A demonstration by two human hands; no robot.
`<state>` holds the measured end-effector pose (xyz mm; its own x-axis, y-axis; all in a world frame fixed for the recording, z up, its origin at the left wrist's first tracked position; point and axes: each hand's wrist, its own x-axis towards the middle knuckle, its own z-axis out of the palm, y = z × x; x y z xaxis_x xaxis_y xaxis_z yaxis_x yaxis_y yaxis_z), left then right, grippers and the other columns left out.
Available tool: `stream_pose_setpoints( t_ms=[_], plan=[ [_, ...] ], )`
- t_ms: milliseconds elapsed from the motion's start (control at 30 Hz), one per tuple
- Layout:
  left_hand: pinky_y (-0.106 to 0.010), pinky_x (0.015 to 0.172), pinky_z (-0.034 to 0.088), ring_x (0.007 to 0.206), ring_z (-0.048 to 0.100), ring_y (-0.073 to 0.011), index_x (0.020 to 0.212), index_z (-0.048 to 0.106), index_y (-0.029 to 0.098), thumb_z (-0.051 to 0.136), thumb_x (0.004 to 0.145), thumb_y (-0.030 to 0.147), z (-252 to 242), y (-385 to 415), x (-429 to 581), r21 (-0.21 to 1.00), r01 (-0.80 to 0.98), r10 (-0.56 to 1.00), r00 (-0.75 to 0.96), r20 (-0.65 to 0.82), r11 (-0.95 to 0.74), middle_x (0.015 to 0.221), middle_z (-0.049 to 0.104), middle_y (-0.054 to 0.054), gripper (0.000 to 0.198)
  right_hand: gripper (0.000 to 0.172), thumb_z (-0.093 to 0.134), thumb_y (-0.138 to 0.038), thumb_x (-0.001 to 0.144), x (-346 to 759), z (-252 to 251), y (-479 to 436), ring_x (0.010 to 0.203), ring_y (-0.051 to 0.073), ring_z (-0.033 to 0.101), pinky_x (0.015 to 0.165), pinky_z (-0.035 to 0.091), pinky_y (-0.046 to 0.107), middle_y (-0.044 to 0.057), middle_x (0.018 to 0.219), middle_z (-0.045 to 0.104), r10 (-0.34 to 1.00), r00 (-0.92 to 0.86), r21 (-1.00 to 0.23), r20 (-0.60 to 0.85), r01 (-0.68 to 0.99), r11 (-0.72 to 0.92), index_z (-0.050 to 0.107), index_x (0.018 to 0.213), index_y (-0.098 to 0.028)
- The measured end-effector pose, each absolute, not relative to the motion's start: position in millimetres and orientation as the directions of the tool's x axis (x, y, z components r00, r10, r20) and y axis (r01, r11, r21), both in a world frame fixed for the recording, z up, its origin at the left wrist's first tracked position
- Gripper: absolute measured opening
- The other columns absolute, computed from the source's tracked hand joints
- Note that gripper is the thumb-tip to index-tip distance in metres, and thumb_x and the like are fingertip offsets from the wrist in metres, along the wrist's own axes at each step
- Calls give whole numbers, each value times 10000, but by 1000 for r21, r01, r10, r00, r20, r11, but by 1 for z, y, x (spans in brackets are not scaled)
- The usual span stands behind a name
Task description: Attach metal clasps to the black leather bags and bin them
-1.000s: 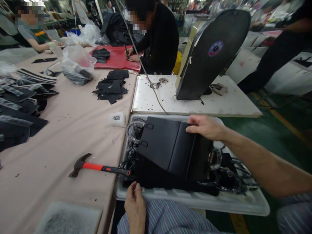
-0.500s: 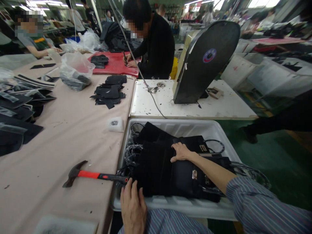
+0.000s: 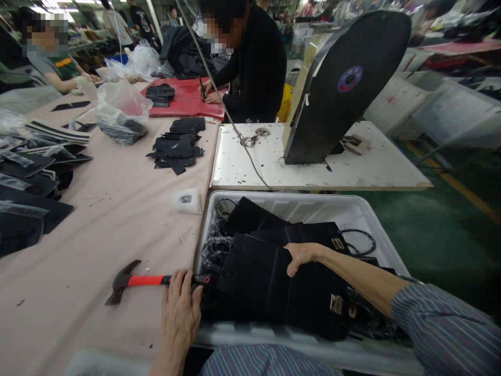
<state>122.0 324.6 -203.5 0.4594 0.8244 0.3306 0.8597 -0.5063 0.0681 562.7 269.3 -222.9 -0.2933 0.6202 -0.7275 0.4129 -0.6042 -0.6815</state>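
Note:
Several black handbags [image 3: 250,274] lie flat and overlapping in a white plastic tray [image 3: 368,214]. They have gold-coloured clasps and handles wrapped in clear plastic. My right hand [image 3: 307,256] is at the upper edge of the top handbag, its thumb on the dark panel and most fingers hidden; it looks closed on that edge. A claw hammer [image 3: 146,280] with a red and black handle lies on the cloth-covered table, its handle end reaching over the tray. My left hand [image 3: 182,305] rests across this handle, fingers stretched out rather than wrapped round it.
A large black machine housing [image 3: 348,89] stands on a white worktop [image 3: 250,169] behind the tray. Cut black pieces [image 3: 178,149], a plastic bag [image 3: 121,112] and a small white block [image 3: 188,202] lie on the table [image 3: 129,209]. A co-worker [image 3: 260,68] works at a red mat.
My left hand has moved left from the handle's end onto the hammer's handle. The top handbag has shifted slightly right and toward me with my right hand. The view has also shifted a little.

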Motion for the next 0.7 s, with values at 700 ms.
stream_pose_setpoints(
  t_ms=[700],
  plan=[
    [-478,1043,486,1149,621,-281,1086,680,175,396,1035,348,-152,233,173,702,701,990,44,137,-128,1188,675,-139,336,271,744,-221,526,541,-123,236,650,216,624,554,474,286,13,722,704,744,-123,-668,-657,552,-499,722,794,-189]
  ],
)
